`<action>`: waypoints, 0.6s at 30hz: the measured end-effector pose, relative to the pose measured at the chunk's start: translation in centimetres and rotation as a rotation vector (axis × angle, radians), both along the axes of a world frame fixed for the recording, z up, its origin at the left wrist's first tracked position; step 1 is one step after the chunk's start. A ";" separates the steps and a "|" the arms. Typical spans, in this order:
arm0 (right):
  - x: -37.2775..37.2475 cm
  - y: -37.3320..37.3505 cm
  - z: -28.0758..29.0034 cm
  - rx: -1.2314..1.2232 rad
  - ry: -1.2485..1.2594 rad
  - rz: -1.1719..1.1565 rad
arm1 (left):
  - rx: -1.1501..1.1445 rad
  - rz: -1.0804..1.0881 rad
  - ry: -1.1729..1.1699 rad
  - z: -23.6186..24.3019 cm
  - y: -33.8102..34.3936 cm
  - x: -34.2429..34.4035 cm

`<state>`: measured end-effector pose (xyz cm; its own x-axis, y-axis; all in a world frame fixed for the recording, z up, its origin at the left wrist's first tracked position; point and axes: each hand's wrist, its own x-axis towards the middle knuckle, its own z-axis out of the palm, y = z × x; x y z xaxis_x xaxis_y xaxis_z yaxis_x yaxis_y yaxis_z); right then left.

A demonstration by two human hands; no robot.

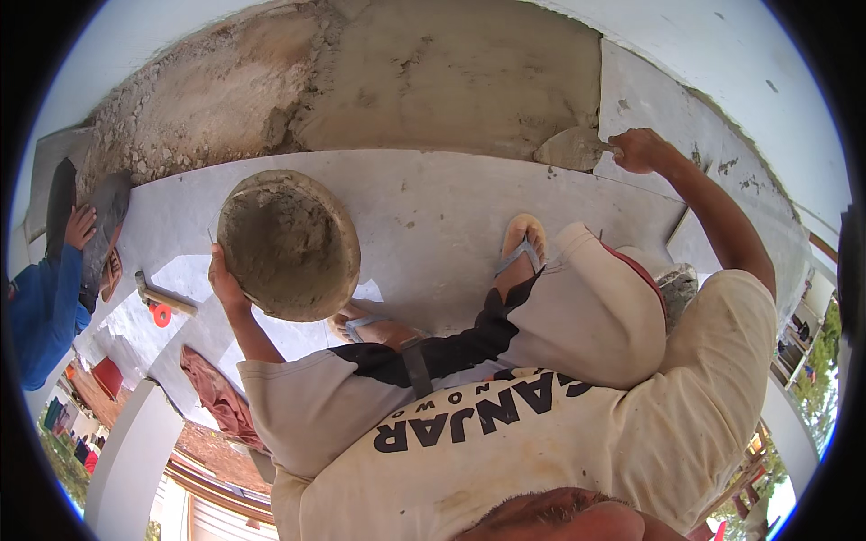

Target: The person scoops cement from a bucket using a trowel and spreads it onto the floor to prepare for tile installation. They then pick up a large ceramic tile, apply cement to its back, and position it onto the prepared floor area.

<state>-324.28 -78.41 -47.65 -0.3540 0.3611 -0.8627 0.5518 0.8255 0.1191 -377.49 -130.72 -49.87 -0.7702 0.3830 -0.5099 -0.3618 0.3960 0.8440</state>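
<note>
My left hand (225, 279) grips the left rim of a round, mortar-crusted bucket (345, 212), tilted so that its inside faces up. Grey wet mortar (275, 239) coats the inside. At the right, my right hand (639, 151) is closed on the handle of a trowel (570, 148). The trowel's blade lies flat at the lower right corner of a spread bed of wet mortar (451, 86), against the edge of the grey floor tiles (424, 194).
Rough rubble (216, 104) borders the mortar at left. A hammer (164, 296) and a red tape roll (161, 315) lie on the tiles. A reddish cloth (216, 388) is near them. Another person in a blue sleeve (50, 307) sits at far left. A white wall (767, 63) stands beyond.
</note>
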 end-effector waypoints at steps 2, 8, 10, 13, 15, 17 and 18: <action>1.7 0.3 0.1 0.028 -0.024 -0.021 | 0.001 -0.013 -0.006 -0.1 -0.1 -0.3; 4.0 0.5 0.5 0.060 -0.046 -0.032 | -0.001 -0.017 0.082 0.2 0.4 0.4; 5.3 0.7 -0.2 0.096 0.004 -0.022 | 0.011 0.006 0.067 0.0 0.2 0.4; 5.3 0.9 0.3 0.104 -0.036 -0.024 | -0.014 0.045 0.073 -0.3 -0.1 0.3; 5.7 1.0 0.5 0.110 -0.052 -0.026 | -0.026 0.048 0.078 0.0 0.0 0.2; 7.4 2.0 0.5 0.149 -0.031 -0.022 | -0.003 0.025 0.065 0.5 0.6 0.8; 7.6 2.1 0.6 0.156 -0.042 -0.013 | 0.000 0.013 0.066 0.8 0.6 1.0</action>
